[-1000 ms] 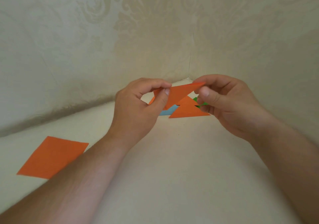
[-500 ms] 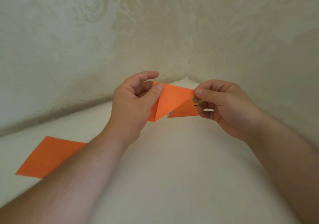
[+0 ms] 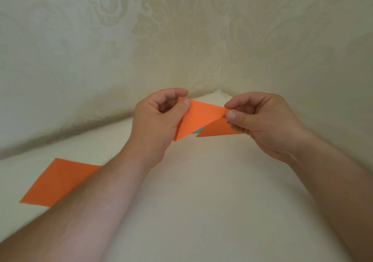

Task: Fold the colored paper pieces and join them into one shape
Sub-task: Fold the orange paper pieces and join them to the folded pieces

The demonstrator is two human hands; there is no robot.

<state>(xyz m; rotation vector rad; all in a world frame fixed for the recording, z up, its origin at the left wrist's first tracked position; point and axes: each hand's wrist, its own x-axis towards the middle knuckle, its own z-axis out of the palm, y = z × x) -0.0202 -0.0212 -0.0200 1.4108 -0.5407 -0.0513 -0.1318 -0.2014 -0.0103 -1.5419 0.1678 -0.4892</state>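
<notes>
- Since a second ago, the held paper (image 3: 198, 118) has been swung open from a narrow strip.
- It is pinched at 9 o'clock by the left hand (image 3: 159, 118) and at 3 o'clock by the right hand (image 3: 260, 120).
- A folded triangle (image 3: 217, 129) lies behind; a flat sheet (image 3: 58, 183) at 8 o'clock is unfolded, so joining appears far off.

No text, label, brand, number or sign can be read anywhere in the view. The orange paper (image 3: 198, 118) held up, the orange sheet (image 3: 58, 183) lying flat and the pale patterned wall covering (image 3: 161, 29) carry no writing; the wall shows only an ornamental leaf pattern.
</notes>
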